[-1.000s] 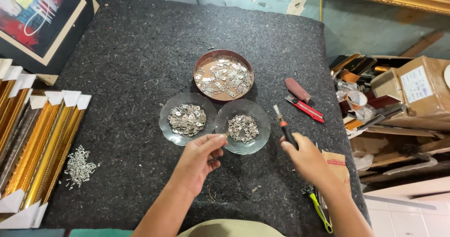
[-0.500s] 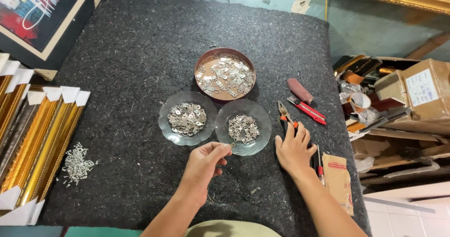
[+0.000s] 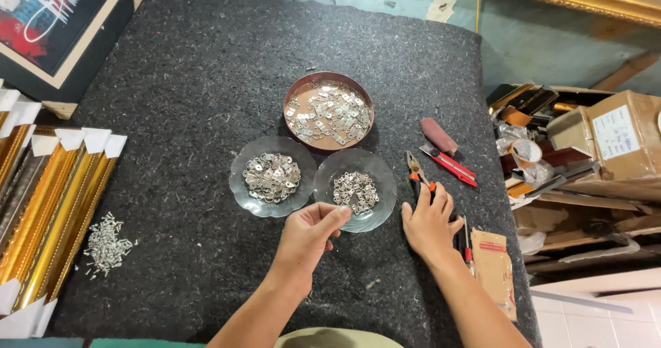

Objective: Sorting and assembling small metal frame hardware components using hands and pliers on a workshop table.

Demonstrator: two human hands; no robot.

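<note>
Just below the centre of the frame, the left hand (image 3: 311, 232) is curled with thumb and fingertips pinched together at the near rim of the right glass dish (image 3: 355, 190); it seems to pinch one small metal fitting, though the piece itself is too small to make out. The right hand (image 3: 428, 223) lies flat and spread on the pliers (image 3: 417, 175), whose orange-and-black handles run under its fingers, right of centre; it rests on them, not closed around them. To do this step well, the person would likely want to keep the pinch light and lift a single piece clear of the pile, since these thin stamped plates nest and cling to each other. The fittings are bright, flat and silvery, heaped in two clear scalloped glass dishes, the left glass dish (image 3: 273, 176) touching its neighbour, and in a round brown tin (image 3: 329, 112) above them. The felt table cover (image 3: 172, 79) is dark, coarse and fuzzy. A loose pile of small screws (image 3: 105, 244) lies at lower left beside gold frame mouldings (image 3: 41, 203).
</note>
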